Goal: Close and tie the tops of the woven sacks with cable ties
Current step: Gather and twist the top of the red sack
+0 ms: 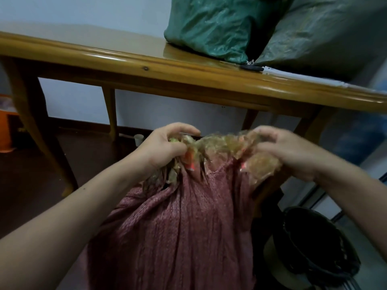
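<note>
A reddish woven sack (188, 227) stands upright in front of me on the floor. Its yellowish top edge (219, 144) is bunched into folds between my hands. My left hand (167, 146) grips the left part of the gathered top, fingers curled over it. At the right part of the top, my right hand (287, 149) pinches the fabric. An orange patch (190, 159) shows among the folds beside the left hand. I see no cable tie in either hand.
A wooden table (146, 65) stands just behind the sack. On it lie a green woven sack (215, 26) and a grey one (326, 32), with a small dark object (251, 68) near the edge. A black basket (314, 241) sits on the floor at the right.
</note>
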